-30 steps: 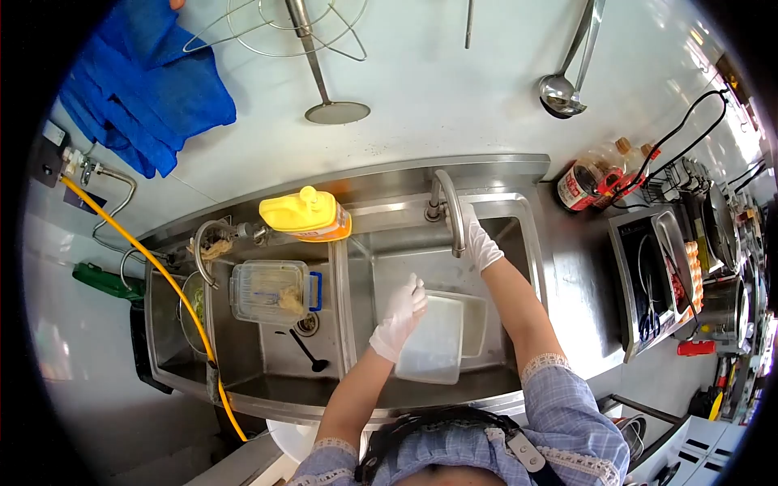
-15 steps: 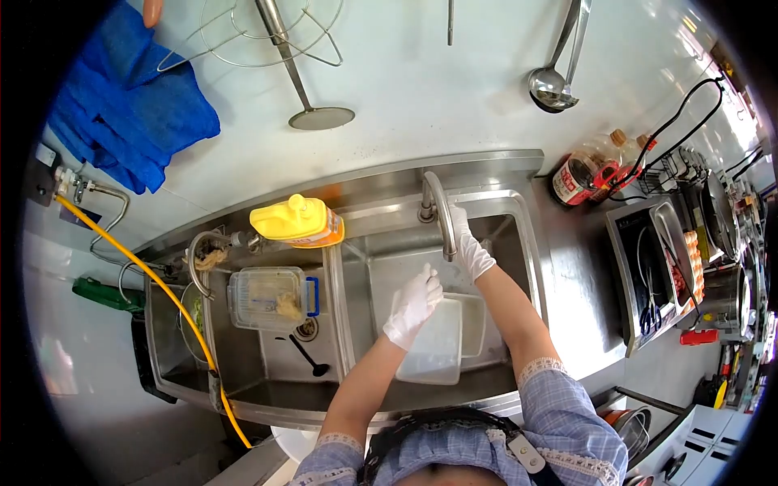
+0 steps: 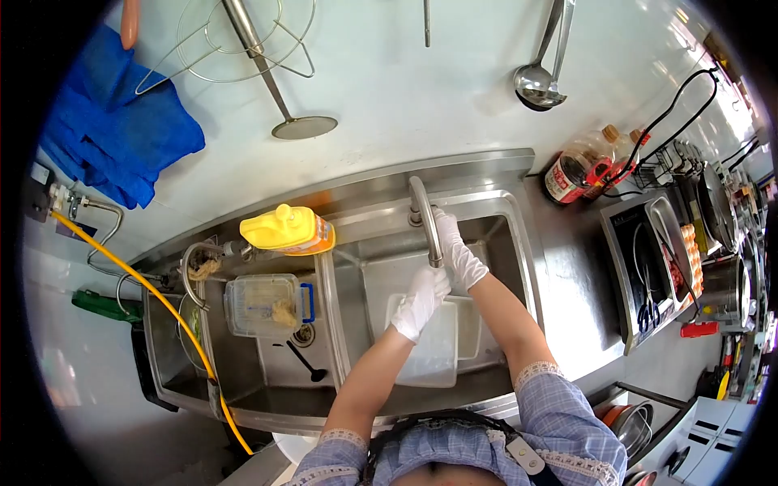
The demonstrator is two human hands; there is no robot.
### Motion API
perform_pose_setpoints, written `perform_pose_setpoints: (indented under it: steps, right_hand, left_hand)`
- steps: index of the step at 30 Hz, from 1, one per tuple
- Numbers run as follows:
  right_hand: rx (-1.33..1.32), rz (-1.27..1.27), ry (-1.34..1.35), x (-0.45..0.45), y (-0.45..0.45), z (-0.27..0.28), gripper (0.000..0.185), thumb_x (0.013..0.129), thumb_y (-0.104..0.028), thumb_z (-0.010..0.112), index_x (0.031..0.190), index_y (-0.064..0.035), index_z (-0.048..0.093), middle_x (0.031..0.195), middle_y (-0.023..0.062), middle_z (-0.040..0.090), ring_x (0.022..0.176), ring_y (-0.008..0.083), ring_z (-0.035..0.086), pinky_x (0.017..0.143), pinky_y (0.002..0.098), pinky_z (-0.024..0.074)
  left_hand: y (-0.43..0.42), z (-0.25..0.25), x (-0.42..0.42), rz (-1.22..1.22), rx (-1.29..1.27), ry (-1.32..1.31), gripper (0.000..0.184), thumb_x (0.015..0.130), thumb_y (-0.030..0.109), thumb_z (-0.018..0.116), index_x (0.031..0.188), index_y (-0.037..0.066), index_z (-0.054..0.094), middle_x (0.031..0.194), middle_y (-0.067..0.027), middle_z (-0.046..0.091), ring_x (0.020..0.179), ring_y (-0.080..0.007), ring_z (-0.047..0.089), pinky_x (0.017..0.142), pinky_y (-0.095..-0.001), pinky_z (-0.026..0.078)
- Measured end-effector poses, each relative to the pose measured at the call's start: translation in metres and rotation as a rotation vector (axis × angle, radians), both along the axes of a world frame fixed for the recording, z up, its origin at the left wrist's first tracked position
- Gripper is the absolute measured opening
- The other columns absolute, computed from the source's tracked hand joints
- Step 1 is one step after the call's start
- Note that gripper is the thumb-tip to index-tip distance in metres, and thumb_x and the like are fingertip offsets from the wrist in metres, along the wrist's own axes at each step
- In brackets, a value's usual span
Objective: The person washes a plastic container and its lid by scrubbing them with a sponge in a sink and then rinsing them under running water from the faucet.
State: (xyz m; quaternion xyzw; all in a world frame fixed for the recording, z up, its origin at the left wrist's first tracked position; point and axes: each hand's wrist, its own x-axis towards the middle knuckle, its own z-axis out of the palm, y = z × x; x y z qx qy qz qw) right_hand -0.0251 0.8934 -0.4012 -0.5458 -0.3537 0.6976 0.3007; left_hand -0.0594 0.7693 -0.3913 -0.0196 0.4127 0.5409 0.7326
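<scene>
Both hands wear white gloves over the right sink basin. My left hand (image 3: 423, 300) is just below the spout end of the curved steel faucet (image 3: 423, 212), its fingers bent together; what they hold, if anything, is hidden. Behind the spout, my right hand (image 3: 455, 247) reaches to the faucet's base, its fingers partly hidden. Beneath my left hand, a translucent white container (image 3: 429, 352) lies in the basin, with another pale container (image 3: 469, 328) beside it on the right.
A yellow jug (image 3: 285, 230) stands on the sink ledge. The left basin holds a clear box (image 3: 261, 305) and a black ladle (image 3: 308, 363). A yellow hose (image 3: 154, 279) crosses the far left. Bottles (image 3: 574, 170) and a tray (image 3: 640, 259) stand right.
My left hand has moved up and right to beneath the spout. My right hand stays behind the faucet. The whole view has shifted slightly.
</scene>
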Motion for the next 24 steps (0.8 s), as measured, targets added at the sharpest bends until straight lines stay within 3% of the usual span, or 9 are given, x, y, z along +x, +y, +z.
perform_pose_setpoints:
  steps: [4,6,7,10,13,14,17,19,24]
  right_hand:
    - [0.107,-0.022,0.087,0.027,-0.032,-0.004,0.026,0.084,-0.026,0.044,0.072,-0.0039,0.054,0.056,0.0038,0.049,0.04,0.0108,0.042,0.033,0.0255,0.0337]
    - [0.847,0.305,-0.411,0.051,-0.068,-0.012,0.033,0.09,-0.025,0.042,0.098,0.0027,0.058,0.096,0.0166,0.06,0.093,0.0291,0.058,0.081,0.0388,0.0463]
    - [0.511,0.045,-0.132,0.044,-0.105,0.012,0.044,0.093,-0.028,0.039,0.123,0.0036,0.046,0.125,0.021,0.049,0.124,0.0317,0.038,0.104,0.0362,0.0267]
    - [0.455,-0.17,0.013,0.029,-0.127,-0.016,0.042,0.091,-0.027,0.047,0.12,0.0036,0.048,0.109,0.0164,0.058,0.105,0.0245,0.053,0.091,0.0325,0.0392]
    - [0.134,0.119,0.144,0.021,-0.09,-0.047,0.055,0.093,-0.032,0.043,0.134,0.0026,0.032,0.131,0.0167,0.044,0.125,0.026,0.037,0.104,0.0307,0.0259]
    - [0.177,0.197,0.194,0.009,-0.07,-0.074,0.054,0.093,-0.032,0.043,0.133,0.0024,0.033,0.128,0.0155,0.046,0.12,0.0254,0.04,0.102,0.0307,0.0286]
    - [0.548,0.18,-0.04,0.002,-0.077,-0.052,0.044,0.095,-0.026,0.041,0.129,0.0006,0.039,0.116,0.0087,0.053,0.106,0.021,0.049,0.094,0.0299,0.037]
    - [0.668,0.216,-0.179,0.008,-0.086,-0.036,0.042,0.095,-0.027,0.041,0.126,0.0004,0.042,0.112,0.0077,0.054,0.104,0.0201,0.05,0.092,0.0302,0.0384]
    - [0.916,0.626,-0.617,0.045,-0.096,-0.02,0.039,0.095,-0.03,0.042,0.119,-0.0002,0.05,0.103,0.0052,0.057,0.098,0.018,0.052,0.086,0.0311,0.042]
  left_hand:
    - [0.021,-0.012,0.011,0.091,0.03,0.036,0.022,0.087,0.016,0.042,0.065,0.015,0.042,0.047,0.0042,0.031,0.037,-0.01,0.028,0.036,-0.0272,0.022]
    - [0.036,-0.043,0.017,0.374,0.103,0.346,0.016,0.088,0.023,0.054,0.076,0.014,0.049,0.057,0.006,0.041,0.047,-0.008,0.038,0.041,-0.0234,0.031]
    - [0.029,-0.034,0.008,0.331,0.146,0.166,0.012,0.086,0.021,0.057,0.076,0.015,0.054,0.068,0.005,0.051,0.06,-0.0083,0.047,0.051,-0.023,0.039]
    - [0.025,-0.068,-0.001,0.277,0.22,0.291,0.013,0.087,0.025,0.055,0.087,0.013,0.059,0.077,0.0036,0.055,0.072,-0.0095,0.052,0.063,-0.0241,0.042]
    - [0.012,-0.012,0.013,0.346,0.027,0.102,0.025,0.088,0.032,0.053,0.095,0.009,0.06,0.086,0.0021,0.056,0.084,-0.0073,0.05,0.075,-0.0249,0.041]
    - [0.011,-0.024,0.016,0.354,0.055,0.405,0.03,0.09,0.035,0.045,0.098,0.009,0.057,0.078,0.0011,0.055,0.072,-0.0102,0.051,0.066,-0.0273,0.043]
    - [0.0,-0.001,0.024,0.38,0.145,0.655,0.037,0.092,0.035,0.043,0.11,0.005,0.052,0.078,-0.0002,0.056,0.068,-0.0142,0.054,0.063,-0.0299,0.046]
    - [-0.006,0.005,0.018,0.144,0.24,0.896,0.032,0.087,0.027,0.054,0.107,0.003,0.051,0.08,-0.0033,0.058,0.07,-0.0167,0.055,0.065,-0.0323,0.045]
    - [0.012,0.019,0.008,-0.005,-0.054,0.857,0.021,0.079,0.02,0.06,0.088,0.001,0.055,0.081,-0.0074,0.058,0.074,-0.0167,0.055,0.066,-0.0303,0.045]
